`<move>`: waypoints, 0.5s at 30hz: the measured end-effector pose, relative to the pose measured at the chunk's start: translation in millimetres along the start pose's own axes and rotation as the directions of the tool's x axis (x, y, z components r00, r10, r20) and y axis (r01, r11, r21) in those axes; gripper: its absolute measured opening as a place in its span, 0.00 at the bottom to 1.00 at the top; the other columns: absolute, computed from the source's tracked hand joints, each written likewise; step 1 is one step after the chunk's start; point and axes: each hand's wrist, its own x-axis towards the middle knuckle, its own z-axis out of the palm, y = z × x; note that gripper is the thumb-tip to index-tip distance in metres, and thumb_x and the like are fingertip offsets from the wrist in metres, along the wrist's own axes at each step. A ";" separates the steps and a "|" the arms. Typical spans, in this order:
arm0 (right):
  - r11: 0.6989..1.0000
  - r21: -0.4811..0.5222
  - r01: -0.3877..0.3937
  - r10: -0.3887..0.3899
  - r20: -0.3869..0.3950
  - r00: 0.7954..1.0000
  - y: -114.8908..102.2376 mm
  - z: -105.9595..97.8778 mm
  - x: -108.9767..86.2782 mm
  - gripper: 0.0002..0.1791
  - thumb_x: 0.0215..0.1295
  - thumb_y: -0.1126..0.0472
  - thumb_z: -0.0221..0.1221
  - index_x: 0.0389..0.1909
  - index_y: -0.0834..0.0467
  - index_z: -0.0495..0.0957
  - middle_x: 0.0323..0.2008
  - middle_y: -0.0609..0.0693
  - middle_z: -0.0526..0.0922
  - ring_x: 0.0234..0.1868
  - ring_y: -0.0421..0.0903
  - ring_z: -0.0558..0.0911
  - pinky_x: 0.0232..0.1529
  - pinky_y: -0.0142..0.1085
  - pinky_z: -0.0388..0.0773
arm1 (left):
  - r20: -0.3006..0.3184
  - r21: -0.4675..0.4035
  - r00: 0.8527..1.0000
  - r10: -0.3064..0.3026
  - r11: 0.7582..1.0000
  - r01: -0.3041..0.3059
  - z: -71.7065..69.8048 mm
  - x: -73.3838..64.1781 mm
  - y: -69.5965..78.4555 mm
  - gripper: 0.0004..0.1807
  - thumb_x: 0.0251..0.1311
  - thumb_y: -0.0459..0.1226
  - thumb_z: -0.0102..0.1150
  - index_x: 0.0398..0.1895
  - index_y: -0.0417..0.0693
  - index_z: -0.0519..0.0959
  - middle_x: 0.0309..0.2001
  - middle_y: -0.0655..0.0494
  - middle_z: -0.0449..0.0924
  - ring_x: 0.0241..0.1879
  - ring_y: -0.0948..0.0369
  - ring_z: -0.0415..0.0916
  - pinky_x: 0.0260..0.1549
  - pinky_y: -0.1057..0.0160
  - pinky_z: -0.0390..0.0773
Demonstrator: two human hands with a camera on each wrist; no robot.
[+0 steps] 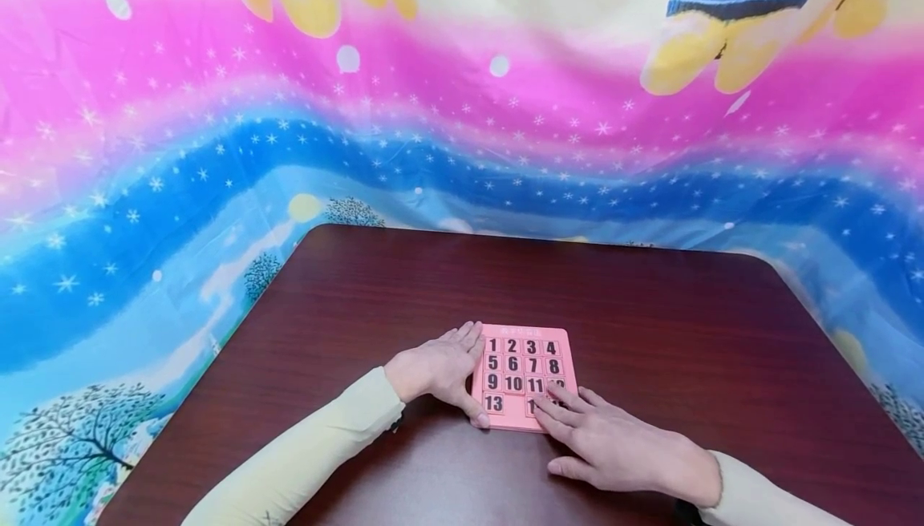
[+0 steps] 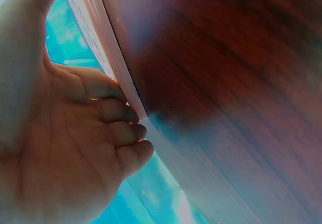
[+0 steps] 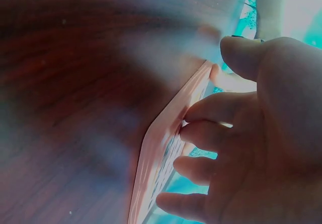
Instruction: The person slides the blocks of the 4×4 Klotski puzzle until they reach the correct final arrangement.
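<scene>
A pink number slide puzzle (image 1: 515,414) lies flat near the table's front, its black-numbered tiles in rows. The bottom row has a gap right of the 13 tile (image 1: 494,404). At the puzzle's left side, my left hand (image 1: 443,366) holds the frame, with fingers by the far corner and thumb at the near corner. My right hand (image 1: 613,438) reaches over the lower right corner, fingers spread and fingertips on the tiles there, partly hiding their numbers. Its thumb stays off the puzzle. In the right wrist view, the puzzle's edge (image 3: 156,148) runs beside these fingers.
The puzzle lies on a dark reddish-brown table (image 1: 404,285) with rounded far corners. Behind and around it hangs a bright cloth (image 1: 462,109) printed with snowflakes, trees and bear figures.
</scene>
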 end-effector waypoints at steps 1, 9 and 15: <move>1.000 -0.010 0.008 -0.008 -0.011 1.000 -0.6 0.4 0.2 0.35 0.74 0.37 0.43 0.71 0.56 0.66 0.73 0.52 0.65 0.75 0.57 0.61 0.65 0.60 0.67 | 0.000 -0.003 1.000 0.001 1.000 -0.001 -0.4 -0.2 0.2 0.72 0.37 0.77 0.61 0.77 0.39 0.49 0.79 0.42 0.41 0.79 0.51 0.39 0.78 0.57 0.48; 0.999 -0.013 0.040 -0.041 -0.052 0.998 -3.8 1.4 6.8 0.35 0.74 0.37 0.43 0.70 0.56 0.67 0.73 0.53 0.66 0.74 0.59 0.63 0.66 0.62 0.66 | 0.007 0.002 1.000 -0.002 1.000 0.002 -1.9 -1.2 1.4 0.72 0.38 0.77 0.60 0.77 0.39 0.49 0.79 0.42 0.40 0.79 0.51 0.39 0.78 0.58 0.47; 0.997 -0.040 0.070 -0.072 -0.071 0.995 -7.8 3.3 16.7 0.35 0.74 0.37 0.44 0.70 0.57 0.68 0.73 0.53 0.66 0.74 0.58 0.64 0.66 0.62 0.66 | 0.010 -0.008 1.000 -0.006 1.000 0.006 -1.1 -1.4 1.2 0.72 0.38 0.77 0.60 0.77 0.39 0.48 0.79 0.42 0.41 0.79 0.51 0.39 0.78 0.58 0.47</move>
